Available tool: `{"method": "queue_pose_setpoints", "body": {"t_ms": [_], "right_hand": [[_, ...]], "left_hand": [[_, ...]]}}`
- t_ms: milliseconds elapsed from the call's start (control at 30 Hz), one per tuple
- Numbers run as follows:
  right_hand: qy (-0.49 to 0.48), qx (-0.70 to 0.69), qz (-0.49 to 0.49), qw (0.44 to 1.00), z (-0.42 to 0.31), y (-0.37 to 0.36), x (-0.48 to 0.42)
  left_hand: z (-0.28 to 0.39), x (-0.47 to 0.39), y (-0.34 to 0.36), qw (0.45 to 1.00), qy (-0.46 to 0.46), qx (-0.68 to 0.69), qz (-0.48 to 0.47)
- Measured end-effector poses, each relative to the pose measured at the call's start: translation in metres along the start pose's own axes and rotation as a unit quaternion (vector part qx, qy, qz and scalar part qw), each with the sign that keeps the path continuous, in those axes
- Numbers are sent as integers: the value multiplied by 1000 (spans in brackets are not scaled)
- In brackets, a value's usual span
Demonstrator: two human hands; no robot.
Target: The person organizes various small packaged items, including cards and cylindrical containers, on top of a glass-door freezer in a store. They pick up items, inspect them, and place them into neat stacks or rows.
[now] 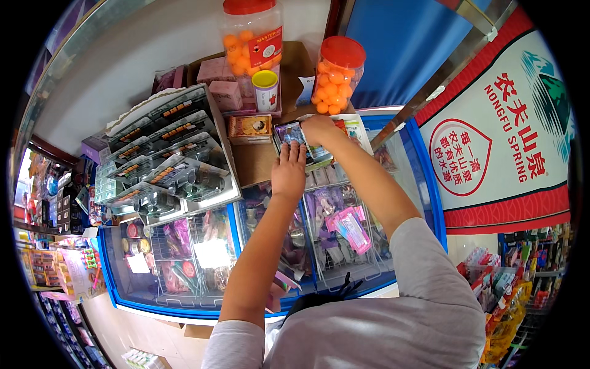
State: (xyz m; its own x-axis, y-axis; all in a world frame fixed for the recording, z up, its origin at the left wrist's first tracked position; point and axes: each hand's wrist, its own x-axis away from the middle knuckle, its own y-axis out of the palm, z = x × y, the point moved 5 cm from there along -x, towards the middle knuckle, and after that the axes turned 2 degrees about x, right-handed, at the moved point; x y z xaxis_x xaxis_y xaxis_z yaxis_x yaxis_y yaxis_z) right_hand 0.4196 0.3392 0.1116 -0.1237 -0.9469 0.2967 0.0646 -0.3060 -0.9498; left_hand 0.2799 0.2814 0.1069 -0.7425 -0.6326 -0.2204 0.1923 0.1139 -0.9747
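Observation:
An open shallow box (364, 138) of small printed packets stands on cardboard at the back of a blue-rimmed chest freezer. My left hand (290, 163) lies with its fingers on dark and blue packets (291, 130) at the box's left end. Further right, my right hand (318, 130) reaches down into the middle of the same box; its fingertips are hidden, so whether it grips a packet cannot be told. Red and green packets (352, 129) stand to its right. A small orange printed box (250, 128) sits left of the open box.
Two red-lidded plastic jars of orange balls (339, 76) and a yellow-lidded canister (265, 92) stand behind. At left is a display box of carded goods (184, 152). Pink packets (351, 229) lie on the freezer's glass lid (322, 272). A metal post (415, 97) and banner (502, 133) rise at right.

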Motion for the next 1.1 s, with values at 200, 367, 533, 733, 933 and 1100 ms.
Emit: {"method": "queue_pose_setpoints", "body": {"t_ms": [200, 367, 533, 733, 933, 1100], "right_hand": [[-24, -18, -36, 999, 3, -9, 1], [-18, -9, -25, 999, 7, -2, -6], [16, -6, -34, 999, 1, -6, -2], [-1, -44, -19, 999, 6, -18, 9], [1, -26, -44, 999, 6, -9, -4], [19, -11, -34, 999, -1, -6, -13]], "left_hand": [[-1, 0, -3, 1000, -11, 15, -17], [-1, -1, -3, 999, -11, 29, -21], [-3, -1, 1, 999, -17, 28, -30], [-2, -1, 1, 998, -21, 36, -44], [-2, 0, 4, 999, -19, 22, -33], [-5, 0, 8, 999, -19, 24, -25]]}}
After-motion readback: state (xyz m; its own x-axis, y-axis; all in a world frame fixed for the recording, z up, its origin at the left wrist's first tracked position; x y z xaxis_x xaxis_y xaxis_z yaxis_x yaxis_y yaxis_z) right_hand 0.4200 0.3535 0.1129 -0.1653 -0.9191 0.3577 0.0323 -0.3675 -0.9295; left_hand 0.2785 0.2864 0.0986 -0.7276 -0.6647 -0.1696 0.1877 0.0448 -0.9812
